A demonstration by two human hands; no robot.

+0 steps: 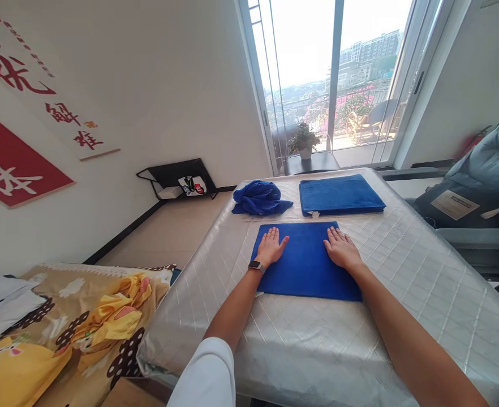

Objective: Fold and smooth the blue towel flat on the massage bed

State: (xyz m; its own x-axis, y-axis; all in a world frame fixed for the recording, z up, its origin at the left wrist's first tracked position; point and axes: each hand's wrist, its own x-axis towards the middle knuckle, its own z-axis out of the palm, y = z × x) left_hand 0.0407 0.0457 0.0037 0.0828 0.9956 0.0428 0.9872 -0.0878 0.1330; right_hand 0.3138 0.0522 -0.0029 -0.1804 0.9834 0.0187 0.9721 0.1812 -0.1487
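Blue cloth flat beneath left hand and right hand, both fully outstretched, nothing in grasp.

Blue cloth: plain, deep blue, laid flat as a rectangle, long side running left to right; surface smooth, edges nearly straight. Lies on the silvery quilted mattress. Second item, folded blue cloth: just beyond, to the right; flat rectangular pile, layered near edge, small white tag protruding there; layer count not resolvable. Third, crumpled blue cloth: beyond, to the left; loose heap, irregular folds, apart from the pile.
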